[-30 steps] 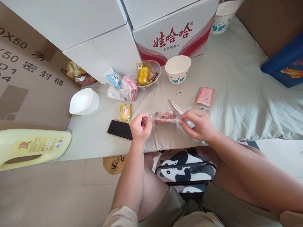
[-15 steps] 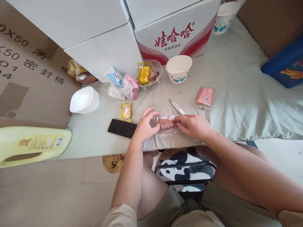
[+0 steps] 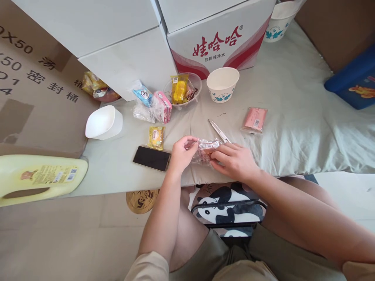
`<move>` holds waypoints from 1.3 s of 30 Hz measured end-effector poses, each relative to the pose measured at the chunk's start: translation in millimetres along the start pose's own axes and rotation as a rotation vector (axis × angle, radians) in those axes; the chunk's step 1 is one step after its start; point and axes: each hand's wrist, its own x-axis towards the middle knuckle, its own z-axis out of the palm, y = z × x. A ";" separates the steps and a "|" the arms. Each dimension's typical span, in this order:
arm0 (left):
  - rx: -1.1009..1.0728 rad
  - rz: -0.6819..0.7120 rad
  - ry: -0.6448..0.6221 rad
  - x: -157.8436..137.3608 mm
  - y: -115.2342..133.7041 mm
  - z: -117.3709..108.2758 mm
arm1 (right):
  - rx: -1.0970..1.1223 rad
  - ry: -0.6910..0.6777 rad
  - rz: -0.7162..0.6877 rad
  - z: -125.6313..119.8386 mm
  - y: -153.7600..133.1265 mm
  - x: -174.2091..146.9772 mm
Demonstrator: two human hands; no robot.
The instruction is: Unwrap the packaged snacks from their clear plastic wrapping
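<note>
A reddish-brown snack in a clear plastic wrapper (image 3: 209, 146) lies in front of me, its barcode label facing up. My left hand (image 3: 184, 151) pinches the wrapper's left end between thumb and fingers. On the right side, my right hand (image 3: 234, 160) has its fingers curled over the package and covers part of it. Just beyond the right hand rests a slim white pen-like tool (image 3: 218, 130). A black phone (image 3: 151, 158) lies left of my left hand, with a small yellow packet (image 3: 156, 137) behind it. Farther right is a pink wrapped packet (image 3: 254, 119).
A paper bowl (image 3: 222, 86) and a clear plastic bowl (image 3: 197, 88) of snacks stand before a white carton (image 3: 216, 50). Blue and pink packets (image 3: 162, 107) sit beside them. At left are a white tub (image 3: 104, 124) and a yellow jug (image 3: 43, 177); a blue container (image 3: 351, 82) is at right.
My left hand has closed into a tighter pinch on the wrapper's end. My right hand has shifted slightly left, curling over the package, which now looks tilted and more crumpled.
</note>
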 end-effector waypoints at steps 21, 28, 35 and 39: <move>-0.647 -0.191 0.158 3.1 16.9 4.2 | 0.318 0.054 0.374 11.5 4.9 11.4; 0.044 -0.003 -0.032 1.3 15.0 4.2 | 0.340 0.003 0.425 12.6 8.5 14.6; 0.086 -0.014 -0.079 2.4 12.5 0.9 | 0.364 0.001 0.465 14.5 9.4 12.5; -0.109 -0.099 0.047 7.4 13.2 -5.8 | 0.639 0.205 0.479 13.1 9.2 9.2</move>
